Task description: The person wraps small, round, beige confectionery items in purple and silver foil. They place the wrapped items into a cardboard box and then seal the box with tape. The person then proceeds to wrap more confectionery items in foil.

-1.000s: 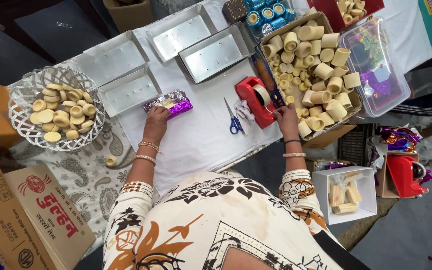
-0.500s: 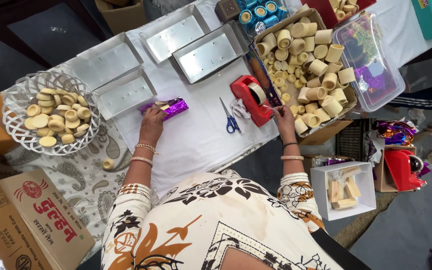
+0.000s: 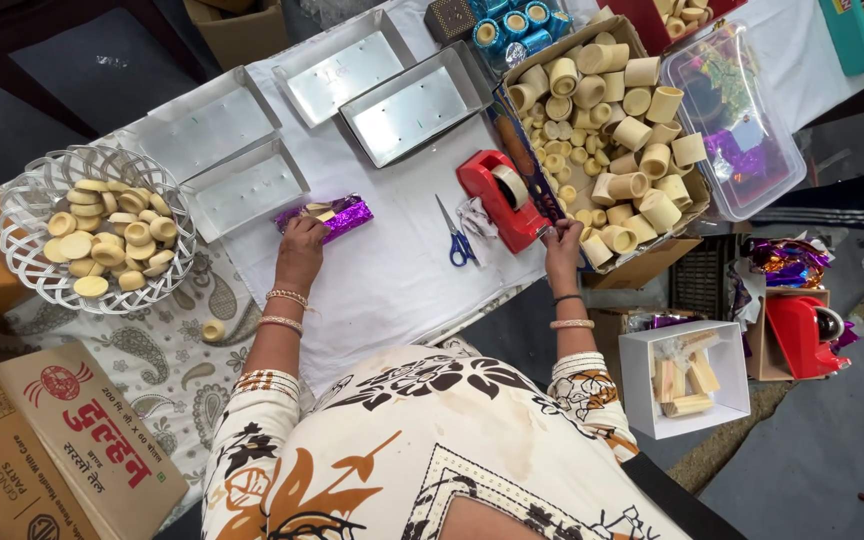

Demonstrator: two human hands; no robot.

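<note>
Pressing down on a purple foil-wrapped packet [image 3: 324, 217] at centre left of the frame, my left hand [image 3: 300, 252] has its fingers curled over the packet's near edge, holding it against the white table cover [image 3: 392, 290]. My right hand [image 3: 560, 243], right of centre, pinches what looks like a strip of clear tape between fingertips just beside the red tape dispenser [image 3: 500, 197]; the strip itself is too faint to make out fully. Blue-handled scissors [image 3: 457, 240] lie between the two hands, near the dispenser. A white woven basket [image 3: 22, 215] of pale round pieces sits at far left, one loose piece [image 3: 213, 330] on the patterned cloth below it. Silver foil trays [image 3: 412, 103] line the upper part of the frame. A cardboard box [image 3: 652, 262] of pale cylindrical cups fills the upper right, touching the dispenser's far side, with a clear plastic tub [image 3: 742, 120] beside it.
</note>
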